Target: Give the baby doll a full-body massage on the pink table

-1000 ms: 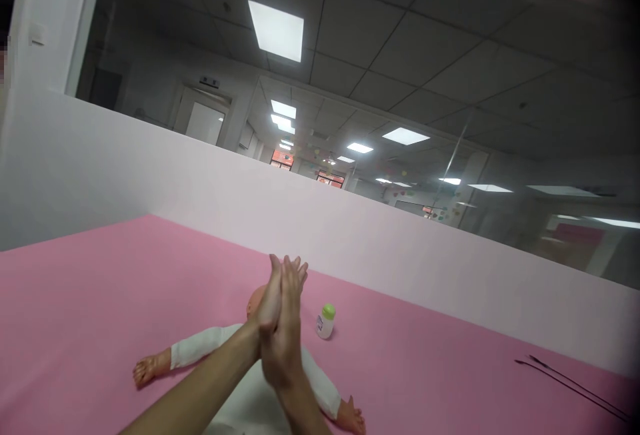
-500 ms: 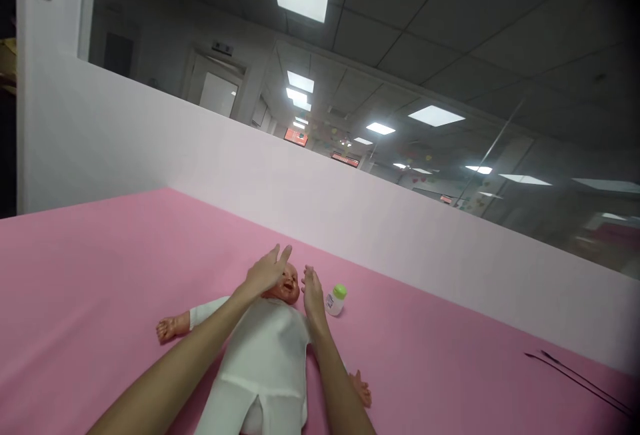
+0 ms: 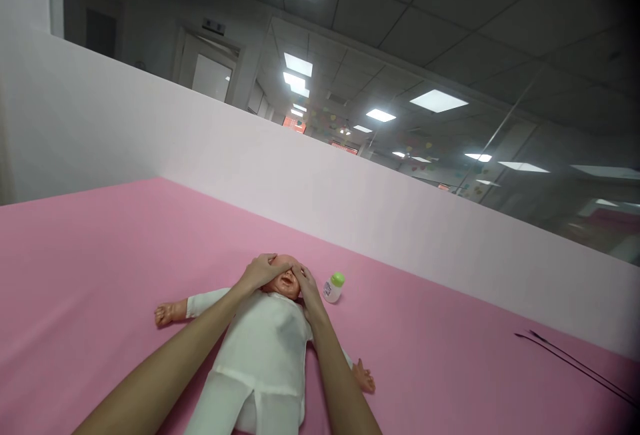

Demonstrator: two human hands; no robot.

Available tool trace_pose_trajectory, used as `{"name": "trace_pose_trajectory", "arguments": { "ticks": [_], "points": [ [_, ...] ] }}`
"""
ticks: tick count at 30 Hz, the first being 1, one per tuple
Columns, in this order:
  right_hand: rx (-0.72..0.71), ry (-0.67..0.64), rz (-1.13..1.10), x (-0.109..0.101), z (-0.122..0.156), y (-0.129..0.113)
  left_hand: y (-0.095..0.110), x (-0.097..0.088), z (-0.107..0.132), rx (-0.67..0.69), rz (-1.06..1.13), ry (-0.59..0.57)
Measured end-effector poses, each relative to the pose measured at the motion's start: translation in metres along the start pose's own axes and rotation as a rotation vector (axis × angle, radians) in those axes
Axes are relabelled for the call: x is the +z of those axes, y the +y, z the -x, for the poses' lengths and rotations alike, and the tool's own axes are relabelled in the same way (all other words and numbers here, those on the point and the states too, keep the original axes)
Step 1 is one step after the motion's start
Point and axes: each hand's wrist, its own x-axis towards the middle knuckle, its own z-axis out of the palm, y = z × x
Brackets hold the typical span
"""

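Baby doll [image 3: 267,348] in white clothing: supine on the pink-covered desk [image 3: 440,355], face up, head [image 3: 285,283] toward the far edge, legs toward the near side and cut by the frame. Left hand [image 3: 261,271]: open, curved against the left side of the head, thumb across the upper face. Right hand [image 3: 308,287]: open, same pose on the right side; thumbs near each other over the eyes. Pressure: cannot tell. Doll's arms spread left and right; the person's right forearm [image 3: 334,368] crosses over the right one.

Bottle [image 3: 333,288] with green cap: just right of the right hand, apart from it. Two thin dark rods [image 3: 538,336]: far right, well apart from the doll. Wide stretches of pink cover left of the doll, and between bottle and rods. Far edge: bounded by a low white wall [image 3: 350,188], a narrow strip of cover between it and the head.
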Motion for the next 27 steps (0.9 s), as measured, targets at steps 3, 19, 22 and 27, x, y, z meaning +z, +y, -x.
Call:
{"name": "trace_pose_trajectory", "arguments": {
  "ticks": [3, 19, 22, 27],
  "points": [
    [0.005, -0.031, -0.015, 0.000, 0.002, -0.003, -0.002, 0.002, -0.001, -0.017, -0.007, 0.033],
    [-0.007, -0.117, 0.049, -0.003, 0.008, -0.015, -0.006, 0.001, -0.001, 0.056, 0.028, 0.012],
    [-0.002, -0.054, 0.052, -0.003, 0.004, -0.011, -0.011, 0.002, -0.007, 0.039, 0.028, 0.044],
    [0.047, -0.031, 0.060, -0.005, 0.004, -0.013, -0.012, 0.001, -0.009, 0.036, 0.031, 0.037]
  ]
}}
